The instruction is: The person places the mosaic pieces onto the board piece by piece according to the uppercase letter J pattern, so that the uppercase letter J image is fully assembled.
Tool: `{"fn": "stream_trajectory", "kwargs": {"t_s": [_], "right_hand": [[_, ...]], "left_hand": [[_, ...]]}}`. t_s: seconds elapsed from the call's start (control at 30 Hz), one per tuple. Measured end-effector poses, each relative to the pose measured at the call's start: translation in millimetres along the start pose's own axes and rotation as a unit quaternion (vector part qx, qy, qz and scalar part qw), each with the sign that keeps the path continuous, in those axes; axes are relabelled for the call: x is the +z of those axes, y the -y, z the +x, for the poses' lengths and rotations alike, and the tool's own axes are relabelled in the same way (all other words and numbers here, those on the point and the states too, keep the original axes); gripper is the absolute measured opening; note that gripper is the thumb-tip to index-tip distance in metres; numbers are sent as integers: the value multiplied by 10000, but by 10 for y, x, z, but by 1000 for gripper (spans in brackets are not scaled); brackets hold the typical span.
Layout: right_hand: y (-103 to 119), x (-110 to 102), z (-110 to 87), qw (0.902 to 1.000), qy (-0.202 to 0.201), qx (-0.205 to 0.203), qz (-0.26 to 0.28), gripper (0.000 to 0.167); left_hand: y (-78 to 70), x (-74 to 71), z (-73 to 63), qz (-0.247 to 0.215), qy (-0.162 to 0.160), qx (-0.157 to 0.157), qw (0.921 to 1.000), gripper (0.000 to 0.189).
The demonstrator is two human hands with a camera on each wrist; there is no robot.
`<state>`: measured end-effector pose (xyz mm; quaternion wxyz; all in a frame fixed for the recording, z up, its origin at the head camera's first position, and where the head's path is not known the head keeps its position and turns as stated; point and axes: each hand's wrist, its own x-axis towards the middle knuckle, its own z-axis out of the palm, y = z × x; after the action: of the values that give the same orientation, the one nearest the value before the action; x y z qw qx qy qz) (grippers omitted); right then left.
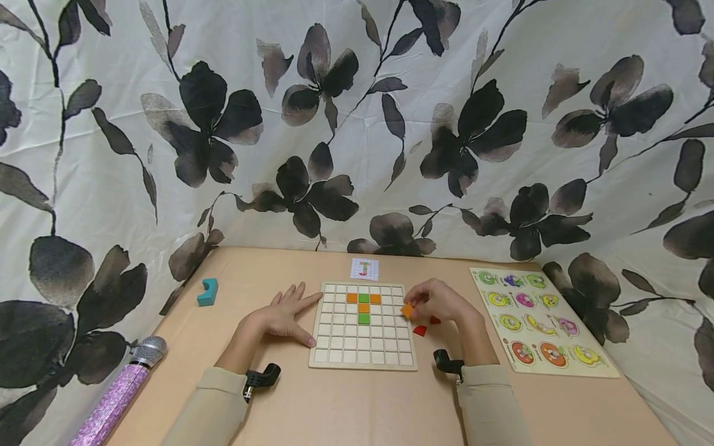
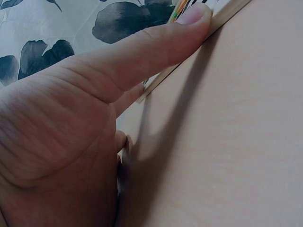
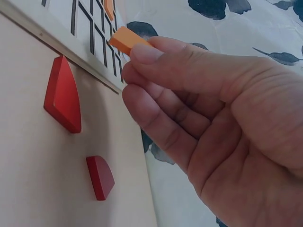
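A white grid board (image 1: 337, 344) lies on the table with orange and green squares forming a T shape in its upper middle. My left hand (image 1: 284, 316) rests at the board's left edge, fingers spread; its thumb (image 2: 156, 52) touches the rim in the left wrist view. Between thumb and fingers, my right hand (image 1: 440, 300) pinches an orange block (image 3: 127, 39) over the board's right edge. Two red blocks with a curved side lie below that hand: one red block (image 3: 64, 97) close to the board, the other red block (image 3: 100, 178) farther out.
Behind the board lies a small pattern card (image 1: 365, 269). A fruit picture board (image 1: 549, 328) is on the right. At the left stand a teal block (image 1: 207, 292) and, on the table's edge, a glittery microphone (image 1: 125, 387). A floral cloth hangs behind.
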<state>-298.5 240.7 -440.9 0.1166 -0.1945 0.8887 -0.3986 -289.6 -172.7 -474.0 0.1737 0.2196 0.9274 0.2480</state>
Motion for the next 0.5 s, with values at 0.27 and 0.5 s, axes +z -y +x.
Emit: {"fn": "stream_trajectory", "kwargs": {"t_s": [0.27,0.5], "right_hand": [[80,66,43,9999,-1,-1,-112,19],[138,140,74,9995,-157,72,-269,17]], "left_hand": [[11,3,-3,-46,-12,19,10000,120],[5,3,-8,-31,-1,25,10000,120]]}}
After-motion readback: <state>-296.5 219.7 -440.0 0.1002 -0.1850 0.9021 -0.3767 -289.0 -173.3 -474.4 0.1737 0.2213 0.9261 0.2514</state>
